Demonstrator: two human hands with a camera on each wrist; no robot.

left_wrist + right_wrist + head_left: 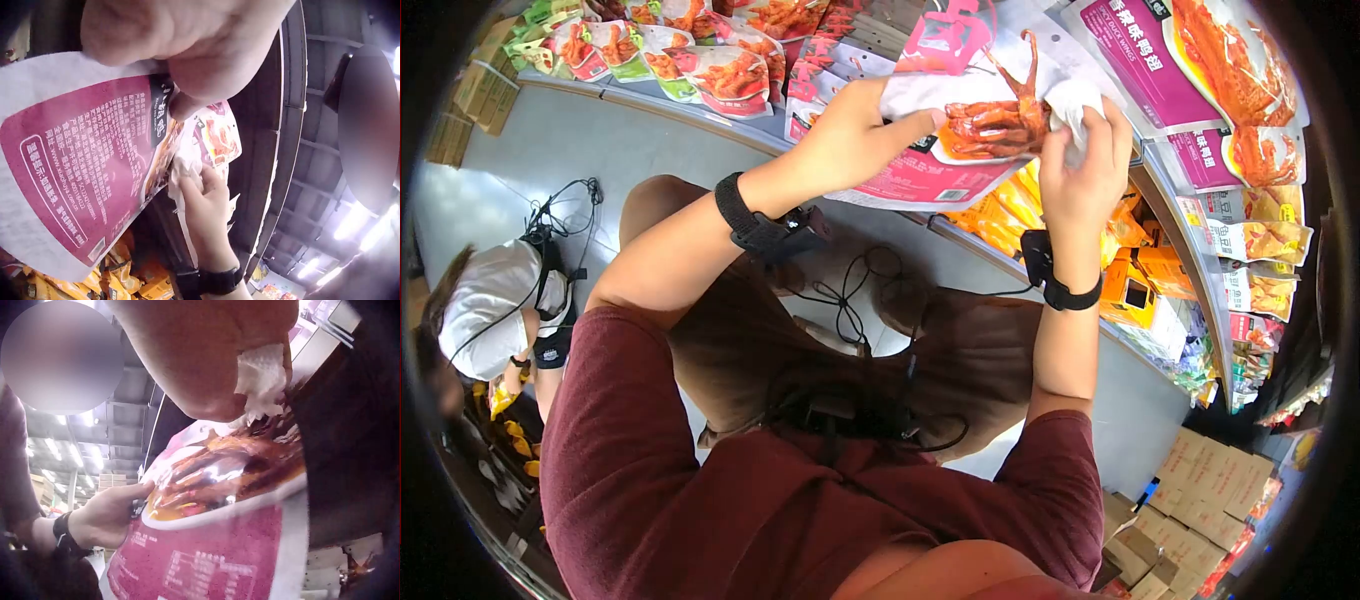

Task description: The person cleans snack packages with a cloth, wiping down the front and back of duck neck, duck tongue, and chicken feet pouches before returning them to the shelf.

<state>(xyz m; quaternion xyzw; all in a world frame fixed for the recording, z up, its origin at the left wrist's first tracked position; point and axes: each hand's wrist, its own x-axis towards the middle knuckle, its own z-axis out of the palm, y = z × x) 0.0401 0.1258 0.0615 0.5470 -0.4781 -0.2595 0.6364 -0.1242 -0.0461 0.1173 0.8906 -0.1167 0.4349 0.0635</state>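
A large white and pink snack bag (897, 182) printed with glossy reddish-brown duck pieces is held up before the shelf. My left hand (865, 138) grips its left side, the thumb lying over the front; the bag's printed pink panel (81, 162) fills much of the left wrist view. A crumpled white tissue (1075, 98) is pinched in my right hand (1092, 165), at the right side of the printed picture. Seen from the right wrist, the tissue (261, 378) sticks out beneath the palm, right at the bag's shiny surface (212, 472).
More bags of duck wings (1140, 65) stand at the right, smaller packs (735, 75) along the shelf at the upper left. Orange packs (1000, 215) lie below. Another person (500, 320) crouches at the left. Cartons (1210, 480) are stacked at the lower right; cables (845, 300) hang between my knees.
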